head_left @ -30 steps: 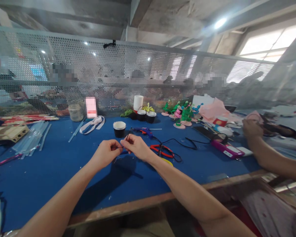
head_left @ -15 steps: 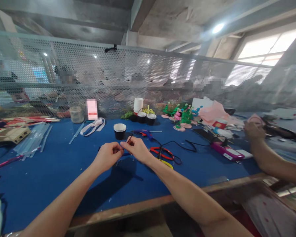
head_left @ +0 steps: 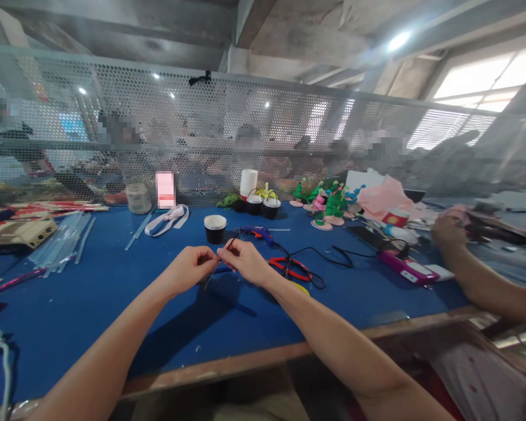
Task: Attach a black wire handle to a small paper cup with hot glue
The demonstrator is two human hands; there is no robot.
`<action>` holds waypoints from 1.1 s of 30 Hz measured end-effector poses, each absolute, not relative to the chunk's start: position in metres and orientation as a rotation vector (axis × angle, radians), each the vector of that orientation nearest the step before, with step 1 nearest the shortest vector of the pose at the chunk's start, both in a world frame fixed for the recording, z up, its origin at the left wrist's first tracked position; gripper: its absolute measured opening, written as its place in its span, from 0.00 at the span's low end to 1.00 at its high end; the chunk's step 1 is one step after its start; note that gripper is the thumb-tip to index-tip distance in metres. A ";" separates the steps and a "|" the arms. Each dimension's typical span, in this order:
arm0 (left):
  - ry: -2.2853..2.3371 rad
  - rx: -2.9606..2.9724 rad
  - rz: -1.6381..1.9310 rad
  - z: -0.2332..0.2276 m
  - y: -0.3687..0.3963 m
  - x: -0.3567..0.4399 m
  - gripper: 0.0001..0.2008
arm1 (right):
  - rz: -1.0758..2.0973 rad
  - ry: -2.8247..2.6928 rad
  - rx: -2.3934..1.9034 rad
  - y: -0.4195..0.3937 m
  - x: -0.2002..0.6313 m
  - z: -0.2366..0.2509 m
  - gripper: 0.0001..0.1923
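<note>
My left hand point(head_left: 193, 268) and my right hand point(head_left: 246, 261) meet over the blue table, fingertips pinched close together. Between them runs a thin dark wire point(head_left: 234, 238); one end pokes up past my right fingers. Whether it is bare or covered I cannot tell. Just beyond my hands stands a small black cup with a white inside point(head_left: 215, 229). A blue glue gun point(head_left: 259, 235) lies behind my right hand. Red-handled pliers point(head_left: 293, 269) rest to its right, with a yellow handle point(head_left: 300, 287) partly hidden by my forearm.
Clear glue sticks point(head_left: 61, 245) and white ribbon point(head_left: 169, 219) lie left. Small black buckets point(head_left: 270, 208) and green figures point(head_left: 334, 209) stand at the back. A purple device point(head_left: 407, 268) trails a black cable. At right, a co-worker's hand point(head_left: 449, 234) holds something pink. A perforated screen point(head_left: 219, 128) closes the back.
My hands stay together on the wire, with the fingertips slightly farther apart and more wire showing between them. The whole view has shifted slightly.
</note>
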State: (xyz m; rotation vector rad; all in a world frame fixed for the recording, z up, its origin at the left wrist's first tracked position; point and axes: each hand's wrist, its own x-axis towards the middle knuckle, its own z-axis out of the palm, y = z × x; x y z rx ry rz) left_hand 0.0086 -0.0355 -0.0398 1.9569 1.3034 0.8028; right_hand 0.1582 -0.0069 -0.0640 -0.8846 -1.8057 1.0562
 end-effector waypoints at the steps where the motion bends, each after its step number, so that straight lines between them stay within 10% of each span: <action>1: 1.318 2.017 0.795 -0.039 -0.035 0.008 0.10 | 1.057 -1.812 -0.891 -0.007 0.158 -0.064 0.13; 33: 1.363 1.850 0.830 -0.040 -0.037 0.012 0.10 | 1.116 -1.683 -0.884 -0.007 0.152 -0.067 0.14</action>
